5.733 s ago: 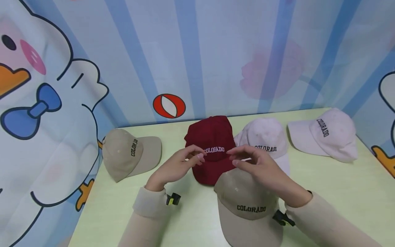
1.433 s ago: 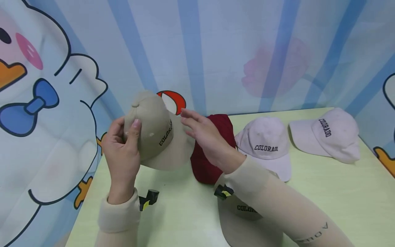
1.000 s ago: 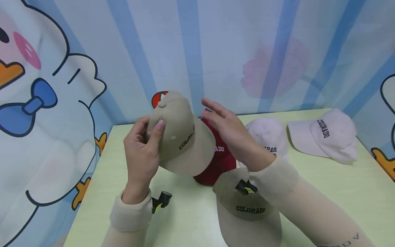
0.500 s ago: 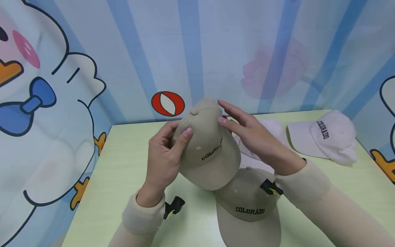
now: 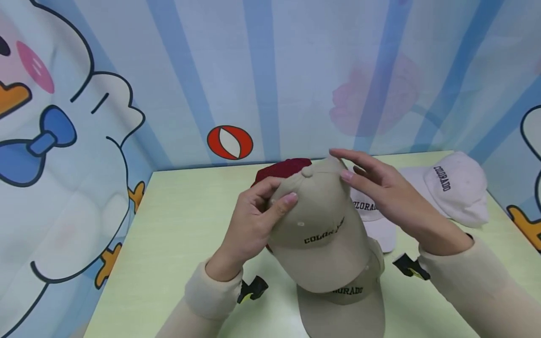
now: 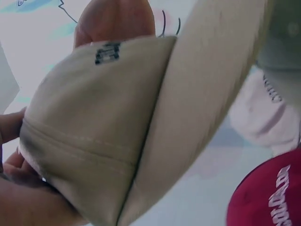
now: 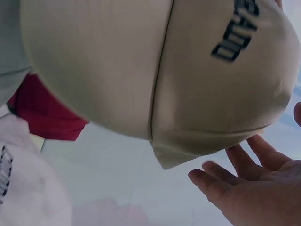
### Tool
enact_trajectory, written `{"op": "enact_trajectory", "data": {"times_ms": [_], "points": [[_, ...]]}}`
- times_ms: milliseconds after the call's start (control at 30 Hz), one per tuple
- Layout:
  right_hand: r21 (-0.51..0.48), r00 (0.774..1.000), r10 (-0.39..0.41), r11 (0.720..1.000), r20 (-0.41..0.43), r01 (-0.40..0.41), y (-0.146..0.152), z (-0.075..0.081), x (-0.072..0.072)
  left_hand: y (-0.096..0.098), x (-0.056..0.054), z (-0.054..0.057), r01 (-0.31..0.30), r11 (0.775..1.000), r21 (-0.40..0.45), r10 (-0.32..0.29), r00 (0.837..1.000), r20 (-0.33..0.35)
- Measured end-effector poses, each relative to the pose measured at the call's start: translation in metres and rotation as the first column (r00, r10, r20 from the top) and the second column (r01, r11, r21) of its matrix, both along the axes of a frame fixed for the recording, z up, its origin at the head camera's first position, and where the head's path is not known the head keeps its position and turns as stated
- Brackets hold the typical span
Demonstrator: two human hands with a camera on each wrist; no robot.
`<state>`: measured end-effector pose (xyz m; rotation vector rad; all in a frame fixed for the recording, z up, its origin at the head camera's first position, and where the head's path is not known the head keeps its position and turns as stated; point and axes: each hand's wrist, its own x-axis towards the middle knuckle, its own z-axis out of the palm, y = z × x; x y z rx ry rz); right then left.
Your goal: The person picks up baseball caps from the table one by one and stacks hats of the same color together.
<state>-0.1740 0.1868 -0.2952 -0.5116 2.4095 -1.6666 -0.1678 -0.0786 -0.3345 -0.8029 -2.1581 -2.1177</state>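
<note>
My left hand (image 5: 249,225) grips a beige baseball cap (image 5: 317,206) by its left side, thumb on the outside of the crown. The cap hangs tilted, its brim towards me, black COLORADO lettering on the front. At the crown's right edge is my right hand (image 5: 389,197), its fingers spread and lightly bent; in the right wrist view its fingertips meet the cap's side. Below the held cap, a second beige cap (image 5: 342,319) lies on the table, its crown mostly covered from view. Whether the two caps touch, I cannot tell.
Behind the held cap lies a maroon cap (image 5: 283,169), largely hidden. A pale cap (image 5: 378,230) is partly covered by my right hand, and another pale cap (image 5: 460,188) lies at the far right. The table (image 5: 186,211) ends at a printed cloth backdrop (image 5: 296,84).
The beige cap from the table's left end was picked up by my left hand and carried right, then lower, over the other beige cap. My right hand moved right alongside it.
</note>
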Motion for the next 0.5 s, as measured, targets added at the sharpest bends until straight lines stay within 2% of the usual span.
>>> {"op": "enact_trajectory", "data": {"times_ms": [100,233,367,500], "points": [[0.057,1.000,-0.020,0.998,-0.011,0.021,0.012,-0.005,0.006,0.006,-0.003,-0.007,0.082,0.997,0.012,-0.083,0.996,0.022],[0.085,0.998,-0.064,0.994,-0.024,0.066,0.023,-0.013,0.014,0.014,-0.006,-0.017,0.167,0.985,0.038,-0.168,0.985,0.041],[0.086,0.991,-0.124,0.988,-0.052,0.128,0.032,-0.023,0.020,0.020,-0.009,-0.027,0.225,0.973,0.050,-0.228,0.970,0.083],[0.133,0.981,-0.180,0.973,-0.069,0.188,0.041,-0.037,0.026,0.024,-0.012,-0.037,0.269,0.962,0.051,-0.274,0.947,0.167]]}}
